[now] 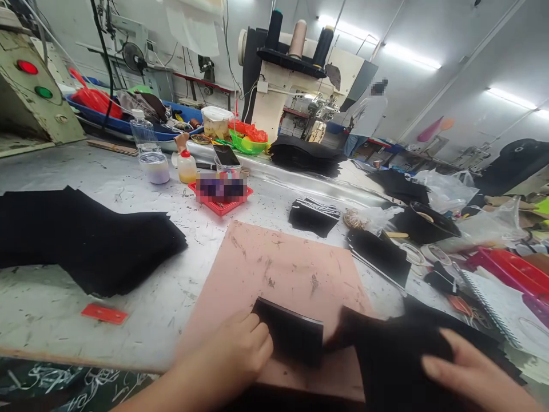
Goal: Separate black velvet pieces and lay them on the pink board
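Note:
My left hand (246, 346) is closed on the left end of a small black fabric piece (291, 332), which has a folded-looking upper edge. That piece lies over a pink board (295, 269). On the right, my right hand (467, 366) grips a larger black fabric panel (394, 355), thumb on top and the other fingers partly hidden behind it. The panel's left part is smeared by motion. Beneath and beyond it, more black fabric (454, 326) lies along the table's right side.
A stack of black panels (94, 240) lies left, near a red strip (104, 313). Smaller black stacks (315, 216) sit behind the board. Bottles (187, 167), a red tray (221, 206) and a sewing machine (270, 86) stand farther back. A spiral notebook (493, 303) lies right. A person (366, 117) stands beyond.

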`<act>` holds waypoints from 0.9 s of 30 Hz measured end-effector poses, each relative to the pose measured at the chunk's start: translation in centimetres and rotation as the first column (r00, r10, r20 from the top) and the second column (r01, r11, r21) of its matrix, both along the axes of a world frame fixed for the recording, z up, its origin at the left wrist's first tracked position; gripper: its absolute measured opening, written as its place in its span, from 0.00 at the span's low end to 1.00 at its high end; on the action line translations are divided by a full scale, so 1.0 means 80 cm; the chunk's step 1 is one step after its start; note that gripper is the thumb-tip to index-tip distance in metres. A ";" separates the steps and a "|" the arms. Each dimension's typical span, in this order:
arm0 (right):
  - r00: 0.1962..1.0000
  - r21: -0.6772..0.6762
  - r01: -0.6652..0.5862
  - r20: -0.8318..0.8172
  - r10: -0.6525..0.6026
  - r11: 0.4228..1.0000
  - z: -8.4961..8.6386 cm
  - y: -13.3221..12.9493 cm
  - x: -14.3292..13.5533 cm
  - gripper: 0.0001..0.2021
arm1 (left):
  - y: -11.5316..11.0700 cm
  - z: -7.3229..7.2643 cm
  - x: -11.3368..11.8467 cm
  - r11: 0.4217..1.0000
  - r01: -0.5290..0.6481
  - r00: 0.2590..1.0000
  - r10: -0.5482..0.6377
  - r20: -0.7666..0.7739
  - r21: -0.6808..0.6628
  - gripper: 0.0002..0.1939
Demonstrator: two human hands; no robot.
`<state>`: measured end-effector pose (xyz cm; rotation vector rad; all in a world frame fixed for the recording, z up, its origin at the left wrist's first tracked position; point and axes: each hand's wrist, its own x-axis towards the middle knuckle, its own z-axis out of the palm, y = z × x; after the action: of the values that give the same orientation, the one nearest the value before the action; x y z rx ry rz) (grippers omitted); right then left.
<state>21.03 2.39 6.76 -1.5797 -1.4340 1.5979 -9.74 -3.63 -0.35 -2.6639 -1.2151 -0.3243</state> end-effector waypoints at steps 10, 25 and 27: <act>0.996 0.487 -0.080 0.077 0.048 0.870 0.006 0.134 -0.147 0.19 | -0.026 -0.019 0.017 0.977 -0.013 0.956 -0.050 0.288 0.212 0.08; 0.961 0.303 -0.277 0.101 0.259 0.912 -0.077 0.064 -0.142 0.23 | -0.040 -0.023 0.011 0.983 -0.185 0.952 0.178 0.249 0.007 0.17; 0.967 0.347 -0.255 0.115 0.229 0.902 -0.079 0.063 -0.137 0.24 | -0.038 -0.024 0.014 0.981 -0.195 0.953 0.190 0.238 -0.003 0.19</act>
<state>10.07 7.46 0.41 -1.2947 -1.9006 1.3138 -8.62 -6.68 -2.26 -2.5165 -1.5178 -0.6340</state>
